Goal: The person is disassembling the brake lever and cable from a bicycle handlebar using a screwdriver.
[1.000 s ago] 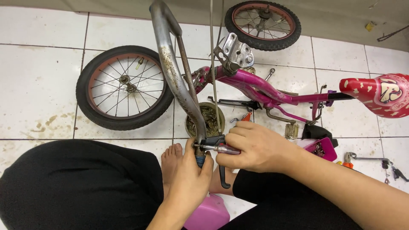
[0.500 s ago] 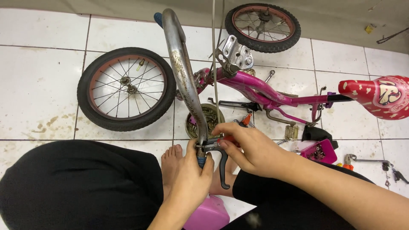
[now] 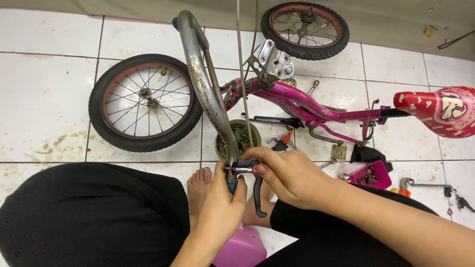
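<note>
You sit on a floor (image 3: 44, 99) of large white glazed tiles, stained with brown rust marks and crossed by dark grout lines; a dull grey wall strip runs along its far edge. Your left hand (image 3: 217, 207) wraps the lower end of the handlebar (image 3: 203, 84), fingers curled tight around the grip. That bar is a curved steel tube, pitted and rust-flecked. Your right hand (image 3: 292, 175) has its fingertips pressed together, pinching a thin metal bolt at the black brake lever (image 3: 256, 190) clamp, right beside your left thumb. The glossy pink bicycle frame (image 3: 297, 101) lies across the floor's middle. A loose spoked wheel (image 3: 144, 103) with a black rubber tyre lies towards the left edge, a second wheel (image 3: 305, 29) against the far edge. A red patterned saddle (image 3: 438, 110) reaches the right edge.
</note>
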